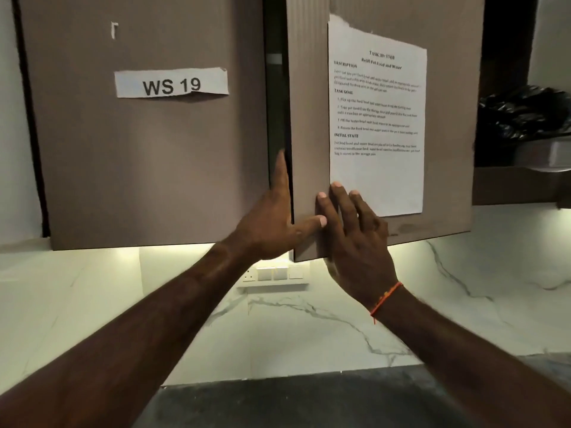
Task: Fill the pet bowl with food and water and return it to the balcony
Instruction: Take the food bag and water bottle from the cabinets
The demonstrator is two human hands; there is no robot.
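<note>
**Cupboard door held at its edge by both hands**

A torn white paper label printed "WS 19" (pixel 171 85) is stuck on the closed brown cupboard door (pixel 139 168) at the left. The left hand (pixel 272 223) is wrapped round the free edge of the half-open brown door (pixel 306 118), thumb on its front. The right hand (pixel 355 239) is laid flat, fingers (pixel 336 196) straight, touching a printed white task sheet (pixel 377 118). No pet bowl is shown. A crumpled black plastic bag (pixel 525 112) is seen on the open shelf at the right.

Brown wall cabinets (pixel 139 149) fill the upper frame; the left door carries a "WS 19" label (pixel 171 85), the right door (pixel 448 118) stands ajar with a printed sheet (pixel 377 118); below, a white marble backsplash (pixel 309 319) glows under warm strip light; a switch panel (pixel 275 274) sits at centre; dark countertop (pixel 309 403) along the bottom.
</note>
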